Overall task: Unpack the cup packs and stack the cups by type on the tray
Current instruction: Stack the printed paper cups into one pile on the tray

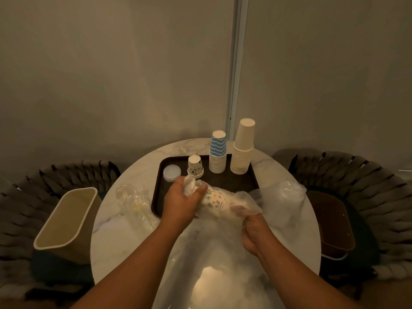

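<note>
Evidently both hands' grip suits unsheathing: left hand [182, 197] pinches the wrapper [243, 200] end, right hand [252, 230] clutches the floral cup pack [215, 198] over the tray [243, 178].

A small dining corner in what looks like a home or café seating area, under dim warm light.

A round marble-topped table [124, 221] stands against a plain pale wall [111, 63], flanked by two woven-back chairs [356, 186]; a beige waste bin [66, 224] sits on the left one, and a dark serving tray [236, 181] of stacked paper cups [242, 152] rests on the table.
</note>
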A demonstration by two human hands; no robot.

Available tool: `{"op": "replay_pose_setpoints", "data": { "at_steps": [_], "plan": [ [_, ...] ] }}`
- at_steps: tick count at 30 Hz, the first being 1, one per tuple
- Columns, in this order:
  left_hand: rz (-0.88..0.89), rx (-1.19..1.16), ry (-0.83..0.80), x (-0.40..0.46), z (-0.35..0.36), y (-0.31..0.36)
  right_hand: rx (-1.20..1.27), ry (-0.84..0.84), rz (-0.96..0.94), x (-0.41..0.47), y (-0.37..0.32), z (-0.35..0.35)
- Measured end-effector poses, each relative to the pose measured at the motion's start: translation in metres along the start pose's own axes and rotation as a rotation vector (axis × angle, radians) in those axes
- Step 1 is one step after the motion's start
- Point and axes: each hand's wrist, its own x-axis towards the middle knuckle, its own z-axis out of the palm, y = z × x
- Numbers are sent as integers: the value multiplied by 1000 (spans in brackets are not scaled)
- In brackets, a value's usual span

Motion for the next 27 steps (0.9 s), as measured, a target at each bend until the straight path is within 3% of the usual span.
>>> {"op": "replay_pose_setpoints", "data": {
  "at_steps": [3,7,11,15,22,27],
  "plan": [
    [70,172,2,-2,12,-6,-237,59,-2,-2,16,-16],
    [142,304,-126,-6,31,-12,-691,-44,-131,-2,32,-42],
    [159,321,-228,-6,48,-17,-1201,86,-126,25,41,-52],
    [203,374,-308,-10,66,-14,-1298,222,-220,27,44,-65],
    [449,684,-565,-21,101,-2,-1493,83,-411,22,37,-69],
    [628,709,-536,-19,109,13,-1342,142,-321,24,39,-84]
  ]
}}
